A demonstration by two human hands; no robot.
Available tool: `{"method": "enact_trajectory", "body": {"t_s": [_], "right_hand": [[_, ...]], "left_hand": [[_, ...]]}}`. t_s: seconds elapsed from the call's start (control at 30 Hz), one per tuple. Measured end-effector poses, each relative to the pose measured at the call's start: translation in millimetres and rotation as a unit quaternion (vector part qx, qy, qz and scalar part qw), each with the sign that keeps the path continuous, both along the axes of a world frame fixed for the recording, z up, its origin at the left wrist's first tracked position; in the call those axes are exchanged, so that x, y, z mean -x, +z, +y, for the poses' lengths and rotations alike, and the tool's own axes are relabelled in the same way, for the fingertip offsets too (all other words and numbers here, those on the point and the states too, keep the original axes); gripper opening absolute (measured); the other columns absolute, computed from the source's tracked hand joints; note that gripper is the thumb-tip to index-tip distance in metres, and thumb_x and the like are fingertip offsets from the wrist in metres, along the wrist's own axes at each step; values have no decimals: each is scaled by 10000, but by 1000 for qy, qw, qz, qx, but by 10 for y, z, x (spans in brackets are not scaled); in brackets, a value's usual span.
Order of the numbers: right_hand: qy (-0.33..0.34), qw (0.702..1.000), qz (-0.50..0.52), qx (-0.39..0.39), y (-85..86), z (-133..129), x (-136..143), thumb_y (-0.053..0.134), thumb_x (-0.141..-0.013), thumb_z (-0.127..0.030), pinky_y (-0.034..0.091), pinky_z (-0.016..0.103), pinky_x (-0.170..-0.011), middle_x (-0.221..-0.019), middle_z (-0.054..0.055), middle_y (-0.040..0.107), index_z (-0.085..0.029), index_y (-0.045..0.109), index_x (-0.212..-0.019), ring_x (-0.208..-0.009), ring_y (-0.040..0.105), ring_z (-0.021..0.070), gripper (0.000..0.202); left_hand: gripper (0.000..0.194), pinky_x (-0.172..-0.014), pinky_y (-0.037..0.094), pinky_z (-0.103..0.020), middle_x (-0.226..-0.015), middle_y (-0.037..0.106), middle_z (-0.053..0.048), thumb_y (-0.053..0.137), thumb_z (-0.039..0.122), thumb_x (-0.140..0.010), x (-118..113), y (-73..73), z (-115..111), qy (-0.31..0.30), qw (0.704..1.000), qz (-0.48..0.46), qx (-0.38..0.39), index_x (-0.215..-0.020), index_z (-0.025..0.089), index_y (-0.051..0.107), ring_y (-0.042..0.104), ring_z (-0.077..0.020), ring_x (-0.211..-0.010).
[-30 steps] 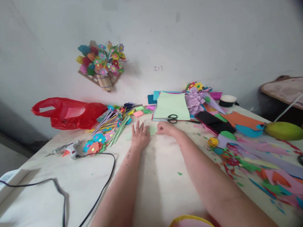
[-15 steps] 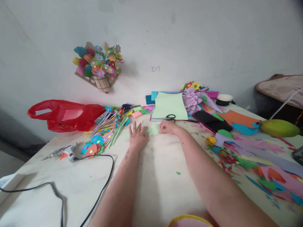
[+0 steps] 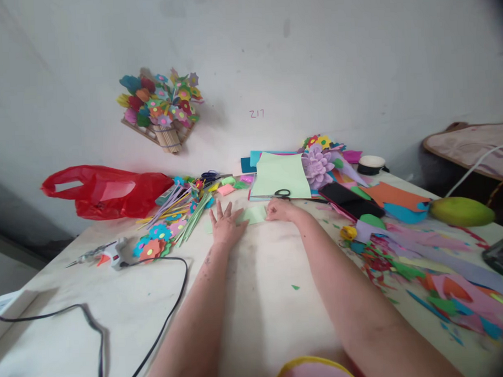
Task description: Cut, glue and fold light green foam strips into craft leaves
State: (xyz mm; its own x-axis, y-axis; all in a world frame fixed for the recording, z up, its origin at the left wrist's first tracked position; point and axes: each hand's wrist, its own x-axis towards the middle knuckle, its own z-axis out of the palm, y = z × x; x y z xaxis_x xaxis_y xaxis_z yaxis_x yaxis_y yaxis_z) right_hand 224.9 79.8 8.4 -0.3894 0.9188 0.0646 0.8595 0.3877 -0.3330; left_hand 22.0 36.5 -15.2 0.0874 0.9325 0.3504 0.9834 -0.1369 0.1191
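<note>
A pale green paper strip [image 3: 254, 215] lies flat on the table in front of me. My left hand [image 3: 226, 225] rests on its left part with the fingers spread, covering some of it. At the strip's right end is my right hand [image 3: 280, 210], its fingers curled and pinched together at the edge. The fingertips are small here, and anything else between them is hidden. Just behind the right hand, black-handled scissors [image 3: 282, 193] lie on a larger pale green sheet [image 3: 280, 173].
On the left are a red plastic bag [image 3: 111, 196], paper flowers [image 3: 152, 247], green stems [image 3: 193, 219] and a glue gun [image 3: 117, 253] with a trailing cord. To the right lie a black phone [image 3: 351, 200], colourful scraps [image 3: 380, 258] and a green-yellow oval object [image 3: 462, 211].
My left hand has shifted slightly left along the strip, and its fingers are spread wider. The right hand stays at the strip's right end. The whole view has moved a little.
</note>
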Motion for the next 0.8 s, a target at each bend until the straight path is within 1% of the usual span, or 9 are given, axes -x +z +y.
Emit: {"method": "enact_trajectory", "body": {"t_s": [0.1, 0.17, 0.27, 0.33, 0.43, 0.5, 0.53, 0.63, 0.8], "right_hand": [[-7, 999, -45, 16, 85, -8, -48, 615, -639, -304, 340, 194, -505, -619, 22, 617, -170, 658, -613, -563, 535, 116, 143], [-31, 998, -49, -5, 182, -16, -56, 617, -632, -259, 357, 196, -542, -707, 43, 641, -175, 663, -641, -639, 560, 135, 96], [-63, 995, 31, -71, 322, -41, 40, 535, -711, -220, 379, 195, -617, -797, 50, 644, -174, 644, -711, -733, 567, 136, 118], [-63, 987, 124, -78, 349, -67, 194, 509, -733, -199, 388, 192, -613, -763, 38, 639, -163, 622, -734, -703, 563, 121, 118], [-40, 964, 262, 38, 231, -107, 495, 462, -774, -195, 395, 182, -518, -708, 13, 627, -160, 584, -828, -534, 534, 82, 139], [-48, 950, 289, 105, 79, -117, 661, 437, -781, -157, 397, 180, -492, -647, 4, 608, -155, 576, -824, -487, 520, 76, 146], [-84, 951, 278, 110, 1, -115, 717, 438, -774, -140, 399, 185, -494, -606, -2, 593, -155, 579, -786, -479, 516, 79, 143], [-96, 964, 235, 80, -161, -92, 770, 472, -756, -156, 407, 199, -545, -632, 4, 602, -167, 594, -772, -554, 544, 99, 124], [-56, 987, 150, 29, -159, -109, 696, 529, -720, -221, 387, 201, -592, -753, 3, 632, -199, 614, -780, -687, 555, 118, 107]], "left_hand": [[488, -1021, -63, -523, -1375, 316, 13, 448, 547, -722, -4, -5, 10, 5, 1000, 6, -1, -1174, 367, 487, -42, -265, -1309], [497, -1020, -64, -522, -1375, 316, 10, 446, 558, -716, -5, -9, 16, 9, 1000, 8, -2, -1173, 368, 488, -48, -266, -1308], [509, -1017, -66, -525, -1370, 326, 0, 445, 569, -708, -4, -10, 18, 14, 1000, 10, -4, -1170, 361, 492, -49, -270, -1308], [517, -1013, -69, -531, -1366, 333, -7, 443, 575, -705, -3, -9, 17, 14, 1000, 15, -9, -1170, 355, 494, -49, -276, -1307], [525, -1008, -78, -535, -1363, 338, -15, 431, 586, -704, -5, -9, 14, 18, 1000, 19, -13, -1167, 348, 499, -44, -281, -1307], [527, -1008, -80, -535, -1361, 341, -17, 421, 596, -704, -8, -13, 12, 22, 999, 18, -16, -1160, 346, 505, -34, -282, -1307], [526, -1008, -80, -535, -1359, 345, -18, 418, 599, -704, -9, -16, 11, 23, 999, 17, -18, -1155, 345, 511, -29, -283, -1308], [511, -1008, -84, -534, -1354, 353, -14, 408, 594, -713, 9, -22, 2, 24, 999, 20, -21, -1141, 340, 522, -21, -278, -1309], [432, -992, -95, -562, -1353, 354, 15, 447, 542, -722, 149, -6, -35, 22, 999, 19, -23, -1097, 350, 539, -21, -268, -1311]]}}
